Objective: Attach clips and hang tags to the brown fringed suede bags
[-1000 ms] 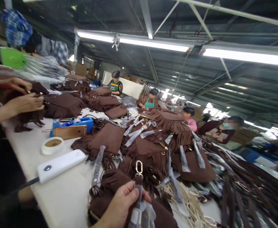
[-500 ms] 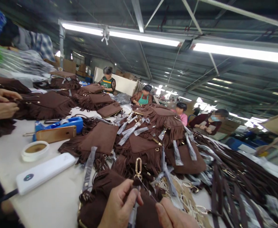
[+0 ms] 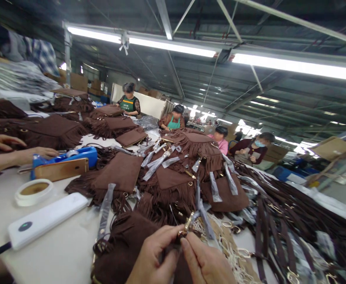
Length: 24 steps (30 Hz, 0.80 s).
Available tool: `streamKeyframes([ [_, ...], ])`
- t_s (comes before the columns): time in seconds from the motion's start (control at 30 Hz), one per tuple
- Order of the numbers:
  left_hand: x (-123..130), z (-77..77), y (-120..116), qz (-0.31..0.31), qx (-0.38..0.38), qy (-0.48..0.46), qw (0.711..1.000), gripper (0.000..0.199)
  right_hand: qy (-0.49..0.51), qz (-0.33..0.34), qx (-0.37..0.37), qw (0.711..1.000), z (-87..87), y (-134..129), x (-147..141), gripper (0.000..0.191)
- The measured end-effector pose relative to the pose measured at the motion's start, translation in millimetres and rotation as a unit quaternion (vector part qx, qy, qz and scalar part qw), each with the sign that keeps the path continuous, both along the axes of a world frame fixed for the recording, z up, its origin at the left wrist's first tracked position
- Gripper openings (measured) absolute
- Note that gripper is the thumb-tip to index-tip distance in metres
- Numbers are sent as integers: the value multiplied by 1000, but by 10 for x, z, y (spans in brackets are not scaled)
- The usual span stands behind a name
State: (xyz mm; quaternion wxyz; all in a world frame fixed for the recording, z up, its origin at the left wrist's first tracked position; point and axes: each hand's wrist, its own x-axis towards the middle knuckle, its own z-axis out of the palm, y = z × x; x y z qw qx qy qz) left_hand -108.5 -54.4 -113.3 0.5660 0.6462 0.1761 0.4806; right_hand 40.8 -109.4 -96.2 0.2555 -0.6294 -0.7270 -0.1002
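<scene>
The gold clasp (image 3: 188, 224) was just above the meeting fingertips of both hands, over the brown bag (image 3: 125, 246). The left hand (image 3: 158, 254) and the right hand (image 3: 206, 258) were nearly closed, and they pinched its lower end between them. The clasp pointed away from the person, its long axis leaning upward and slightly to the right.

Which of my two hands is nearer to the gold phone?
Left. Your left hand is to the right of the phone and nearer to you, not touching it. Your right hand is beside the left one, farther right.
</scene>
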Motion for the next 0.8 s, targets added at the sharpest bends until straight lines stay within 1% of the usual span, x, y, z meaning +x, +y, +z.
streamKeyframes([
  [0.03, 17, 29, 7, -29, -25, -31, 999, 29, 1, 0, 11, 1000, -14, 14, 0, 53],
  [0.07, 39, 56, 19, -55, -68, -58, 995, 27, -1, -3, 20, 1000, -28, 23, 3, 53],
  [0.13, 96, 98, 53, -80, -175, -100, 976, 24, -7, -11, 31, 999, -54, 30, 14, 53],
  [0.17, 129, 111, 74, -74, -214, -108, 968, 24, -12, -14, 34, 999, -62, 28, 22, 53],
  [0.2, 160, 122, 97, -56, -229, -105, 966, 24, -16, -15, 34, 999, -64, 23, 34, 53],
  [0.23, 188, 131, 121, -28, -218, -92, 971, 25, -17, -16, 32, 999, -58, 15, 50, 53],
  [0.33, 227, 179, 193, 52, -101, -20, 993, 25, 4, -9, 29, 1000, 12, -40, 132, 46],
  [0.4, 213, 244, 234, 74, -25, 9, 997, 22, 34, -1, 49, 998, 97, -103, 197, 34],
  [0.47, 189, 341, 263, 69, 44, 21, 996, 19, 65, 3, 87, 994, 199, -171, 234, 22],
  [0.57, 186, 532, 266, 38, 131, 13, 991, 16, 121, 2, 123, 985, 352, -227, 189, 17],
  [0.7, 262, 799, 199, 13, 230, 9, 973, 15, 250, 32, 76, 965, 493, -171, 50, 12],
  [0.8, 277, 929, 156, 8, 280, 17, 960, 15, 285, 76, 48, 954, 533, -209, 57, 22],
])
